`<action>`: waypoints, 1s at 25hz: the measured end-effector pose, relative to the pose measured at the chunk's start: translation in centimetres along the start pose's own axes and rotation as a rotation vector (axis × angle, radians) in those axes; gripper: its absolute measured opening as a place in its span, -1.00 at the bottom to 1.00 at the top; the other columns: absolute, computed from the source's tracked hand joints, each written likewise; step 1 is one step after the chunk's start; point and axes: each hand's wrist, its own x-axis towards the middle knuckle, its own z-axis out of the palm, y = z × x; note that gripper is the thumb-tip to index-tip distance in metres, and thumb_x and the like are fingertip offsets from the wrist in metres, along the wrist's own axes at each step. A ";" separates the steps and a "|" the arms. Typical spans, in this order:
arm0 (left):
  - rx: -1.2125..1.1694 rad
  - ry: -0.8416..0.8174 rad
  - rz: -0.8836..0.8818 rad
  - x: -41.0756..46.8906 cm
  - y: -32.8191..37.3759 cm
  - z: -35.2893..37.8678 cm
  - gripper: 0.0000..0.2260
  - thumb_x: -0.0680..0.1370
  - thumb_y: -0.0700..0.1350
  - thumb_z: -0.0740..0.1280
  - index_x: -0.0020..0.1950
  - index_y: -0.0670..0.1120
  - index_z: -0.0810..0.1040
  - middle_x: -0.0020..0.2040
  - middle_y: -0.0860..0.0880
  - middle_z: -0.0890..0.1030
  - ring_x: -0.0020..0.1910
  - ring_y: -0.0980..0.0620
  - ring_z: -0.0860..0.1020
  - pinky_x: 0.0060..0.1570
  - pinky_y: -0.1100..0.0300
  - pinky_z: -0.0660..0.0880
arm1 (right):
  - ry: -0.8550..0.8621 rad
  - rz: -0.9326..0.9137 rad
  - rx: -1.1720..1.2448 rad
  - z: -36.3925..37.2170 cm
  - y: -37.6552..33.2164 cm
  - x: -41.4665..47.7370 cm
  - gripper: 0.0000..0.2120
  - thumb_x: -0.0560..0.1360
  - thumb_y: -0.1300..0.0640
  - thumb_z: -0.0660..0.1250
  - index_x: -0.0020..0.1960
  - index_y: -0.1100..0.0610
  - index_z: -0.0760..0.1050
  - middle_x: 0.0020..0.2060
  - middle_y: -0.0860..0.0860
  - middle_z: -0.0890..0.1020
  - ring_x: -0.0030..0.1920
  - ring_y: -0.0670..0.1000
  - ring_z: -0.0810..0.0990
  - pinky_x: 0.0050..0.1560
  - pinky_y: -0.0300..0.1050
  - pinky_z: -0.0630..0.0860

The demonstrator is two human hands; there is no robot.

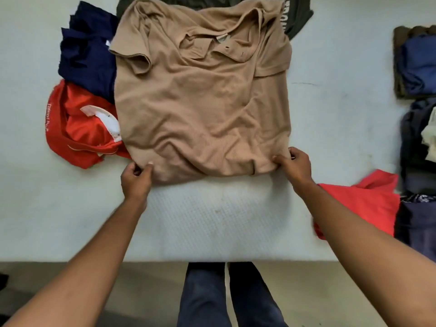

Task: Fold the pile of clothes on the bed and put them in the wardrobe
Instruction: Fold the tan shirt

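**As the tan polo (pixel 203 102) lies spread on the bed (pixel 212 220), we take its hem**

At far left, a navy garment (pixel 87 55) and a red shirt (pixel 80 133) sit crumpled and unfolded, partly under the polo's edge. Our left hand (pixel 136 178) pinches the hem's left corner between thumb and curled fingers. The polo lies face up, collar away from us, sleeves wrinkled, with an olive shirt (pixel 297 17) beneath its top. Our right hand (pixel 295 166) closes on the hem's right corner, bunching the cloth. Further right lie a coral garment (pixel 368 204) and folded stacks (pixel 415 64). We judge this the start of folding one shirt, with much of the pile left. Next we would smooth the body flat, then turn the sleeves in evenly before doubling it.
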 end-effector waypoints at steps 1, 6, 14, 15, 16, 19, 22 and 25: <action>-0.023 -0.001 0.061 -0.4 0.8 -0.3 -0.95 0.54 -0.10 0.44 -0.04 -0.02 0.60 -0.12 0.04 0.63 -0.16 0.14 0.54 -0.07 0.22 0.45 | 0.017 -0.040 0.061 -0.4 -1.0 -0.2 -0.74 0.42 0.22 0.49 -0.30 0.13 0.42 -0.38 -0.01 0.47 -0.32 -0.03 0.42 -0.28 -0.11 0.34; -0.249 0.050 0.208 -1.7 3.9 -2.8 -0.74 0.44 -0.09 0.47 -0.38 -0.01 0.46 -0.36 0.16 0.42 -0.27 0.12 0.35 -0.20 0.15 0.34 | -0.069 -0.097 0.588 -3.1 -4.6 -1.3 -0.65 0.50 0.31 0.43 -0.30 0.06 0.34 -0.42 -0.06 0.37 -0.39 -0.09 0.35 -0.38 -0.24 0.40; -0.413 -0.042 0.035 -3.4 4.2 -5.1 -0.95 0.53 -0.11 0.35 -0.06 0.02 0.61 -0.03 0.07 0.67 -0.05 0.13 0.62 -0.05 0.14 0.55 | -0.059 -0.096 0.405 -5.8 -2.3 -2.3 -0.76 0.56 0.19 0.37 -0.27 0.08 0.46 -0.56 -0.09 0.40 -0.55 -0.12 0.34 -0.37 -0.18 0.41; -0.275 -0.010 0.113 -3.9 3.8 -5.6 -0.95 0.50 -0.07 0.39 -0.17 0.02 0.57 -0.15 0.10 0.63 -0.16 0.19 0.57 -0.09 0.16 0.52 | -0.020 -0.139 0.252 -6.0 -1.5 -2.5 -0.72 0.54 0.08 0.39 -0.31 0.09 0.46 -0.52 -0.04 0.44 -0.50 -0.09 0.39 -0.30 -0.12 0.40; -0.157 0.007 0.195 -4.6 3.5 -6.2 -0.87 0.49 -0.07 0.41 -0.24 0.02 0.53 -0.25 0.14 0.57 -0.26 0.24 0.51 -0.13 0.21 0.46 | 0.032 -0.188 0.110 -6.3 -0.7 -2.9 -0.66 0.53 -0.02 0.40 -0.34 0.11 0.45 -0.48 0.00 0.45 -0.45 -0.07 0.40 -0.27 -0.09 0.36; -0.175 -0.129 0.296 -6.5 3.9 -7.6 -0.74 0.52 -0.23 0.36 -0.33 0.02 0.53 -0.38 0.24 0.52 -0.31 0.29 0.46 -0.18 0.33 0.42 | 0.198 -0.323 0.037 -7.1 0.4 -4.7 -0.72 0.43 -0.05 0.43 -0.33 0.09 0.49 -0.31 -0.08 0.46 -0.31 -0.15 0.44 -0.16 -0.05 0.39; -0.289 -0.218 0.258 -6.7 5.9 -8.5 -0.80 0.48 -0.24 0.34 -0.28 0.00 0.65 -0.27 0.18 0.61 -0.15 0.17 0.57 -0.05 0.29 0.48 | 0.151 -0.314 0.402 -8.1 -1.0 -5.0 -0.93 0.31 0.18 0.41 -0.26 0.03 0.56 -0.16 -0.12 0.53 -0.14 -0.12 0.51 -0.09 -0.21 0.43; -0.445 -0.273 0.107 -4.1 7.9 -8.2 -0.85 0.59 -0.16 0.31 0.10 -0.08 0.64 0.07 0.04 0.69 0.11 0.08 0.64 0.11 0.22 0.56 | 0.079 -0.245 0.663 -8.5 -3.2 -2.9 -0.79 0.22 0.20 0.36 -0.34 0.10 0.30 -0.36 -0.01 0.29 -0.30 -0.01 0.23 -0.32 -0.16 0.26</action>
